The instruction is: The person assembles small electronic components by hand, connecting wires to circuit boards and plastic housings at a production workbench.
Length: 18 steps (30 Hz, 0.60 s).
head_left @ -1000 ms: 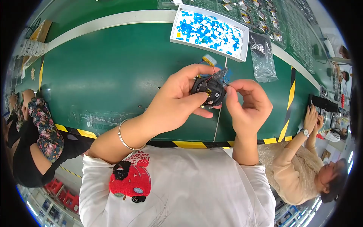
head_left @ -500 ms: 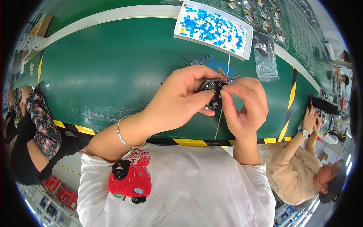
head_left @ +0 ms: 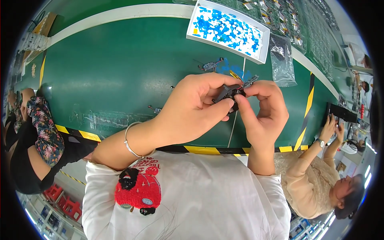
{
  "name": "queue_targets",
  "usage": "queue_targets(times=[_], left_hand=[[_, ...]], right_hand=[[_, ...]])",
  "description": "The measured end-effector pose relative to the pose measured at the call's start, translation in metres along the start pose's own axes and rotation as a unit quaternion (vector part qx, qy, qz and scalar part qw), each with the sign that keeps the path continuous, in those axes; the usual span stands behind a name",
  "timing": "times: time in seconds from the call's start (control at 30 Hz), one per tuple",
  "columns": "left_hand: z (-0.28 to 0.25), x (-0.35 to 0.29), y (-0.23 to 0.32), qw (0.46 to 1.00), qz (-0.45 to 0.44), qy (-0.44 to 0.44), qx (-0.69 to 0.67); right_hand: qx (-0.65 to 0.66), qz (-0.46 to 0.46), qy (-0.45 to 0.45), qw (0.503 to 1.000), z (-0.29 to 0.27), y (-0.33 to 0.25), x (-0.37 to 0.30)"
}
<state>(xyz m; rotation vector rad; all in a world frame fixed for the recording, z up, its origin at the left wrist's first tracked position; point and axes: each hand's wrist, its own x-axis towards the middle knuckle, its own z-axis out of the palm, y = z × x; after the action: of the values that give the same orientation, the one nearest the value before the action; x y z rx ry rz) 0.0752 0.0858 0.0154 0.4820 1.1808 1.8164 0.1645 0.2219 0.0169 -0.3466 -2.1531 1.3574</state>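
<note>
Two hands (head_left: 200,108), green tabletop (head_left: 112,68), nearby co-workers (head_left: 310,178)

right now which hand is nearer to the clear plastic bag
Right. The right hand is just on the near side of the clear plastic bag; the left hand is farther away, off to the bag's lower left.
</note>
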Motion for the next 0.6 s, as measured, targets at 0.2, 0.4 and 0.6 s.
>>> queue_targets(times=[0.2,0.4,0.6], left_hand=[[0.0,0.003,0.006,0.999,-0.043,0.015,0.02],[-0.011,0.01,0.003,0.995,-0.1,-0.007,-0.004],[-0.012,0.01,-0.004,0.998,-0.053,-0.003,-0.034]], right_hand=[[-0.037,-0.047,-0.009,0.998,-0.001,-0.001,-0.002],[-0.066,-0.087,-0.063,0.992,-0.001,-0.007,-0.005],[0.073,0.006,-0.044,0.996,-0.006,-0.008,-0.009]])
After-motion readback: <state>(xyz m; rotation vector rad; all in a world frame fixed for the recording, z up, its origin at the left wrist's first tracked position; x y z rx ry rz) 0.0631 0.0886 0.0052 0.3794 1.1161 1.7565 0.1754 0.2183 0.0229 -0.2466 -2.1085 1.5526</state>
